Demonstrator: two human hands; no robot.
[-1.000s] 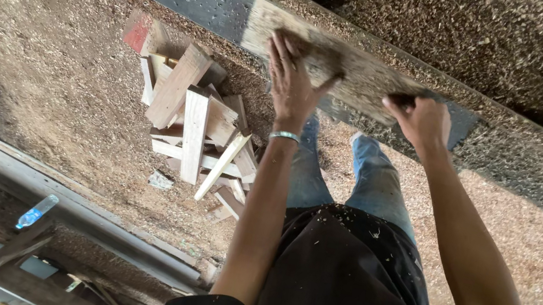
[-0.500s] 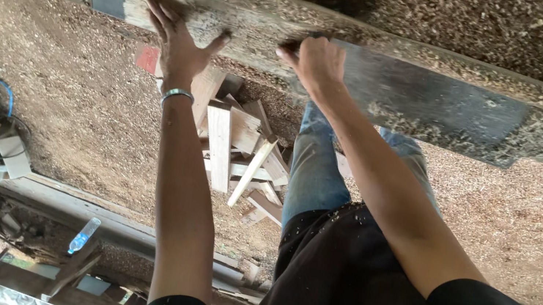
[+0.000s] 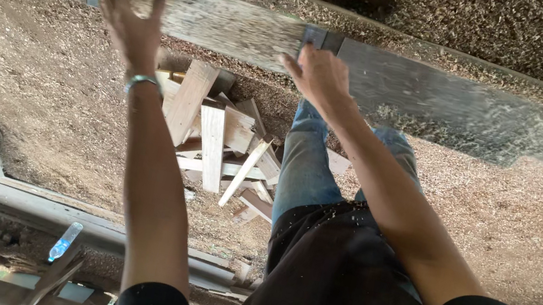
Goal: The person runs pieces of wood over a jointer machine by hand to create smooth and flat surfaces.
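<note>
plank: long axis left-right on bench | left hand: spread on plank, blurred | right hand: flat against plank end

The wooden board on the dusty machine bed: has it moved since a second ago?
Yes. The wooden board has slid left along the machine bed, further past the scrap-wood pile, with the left hand and right hand on it.

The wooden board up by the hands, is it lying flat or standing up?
Lying flat. The wooden board rests lengthwise along the sawdust-covered bench, with the left hand at its far end and the right hand at its near end.
</note>
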